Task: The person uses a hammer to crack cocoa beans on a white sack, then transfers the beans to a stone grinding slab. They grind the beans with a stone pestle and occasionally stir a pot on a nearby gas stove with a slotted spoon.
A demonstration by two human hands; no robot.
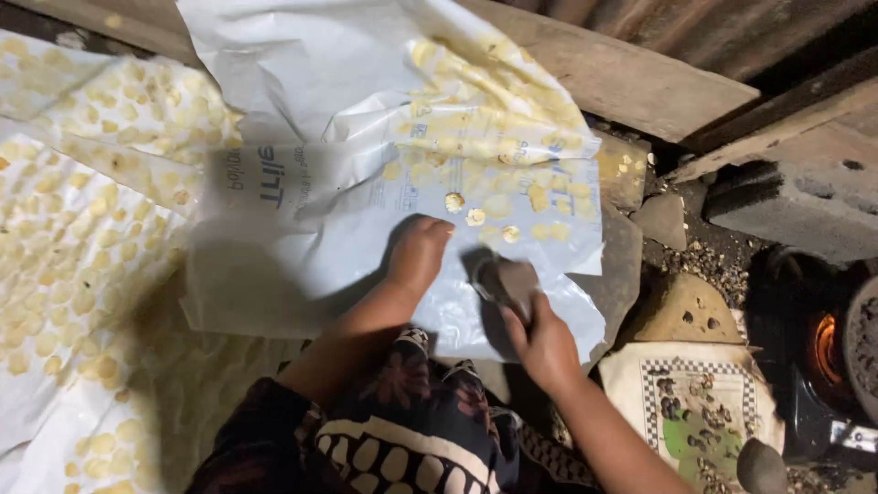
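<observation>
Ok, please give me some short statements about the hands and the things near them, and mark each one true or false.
1. The right hand grips a dark stone. True.
2. The left hand rests on the white plastic sheet. True.
3. The pale flattened pieces are stacked in a bowl. False: they lie spread on the sheet.
4. The fire glows beside the left hand. False: it is at the far right, nearer the right hand.

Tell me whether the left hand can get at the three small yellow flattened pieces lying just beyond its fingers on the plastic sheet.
Probably yes. The left hand rests flat on the white plastic sheet, and the three yellow pieces lie just past its fingertips with nothing between. The right hand, holding a dark stone, stays off to the side.
</observation>
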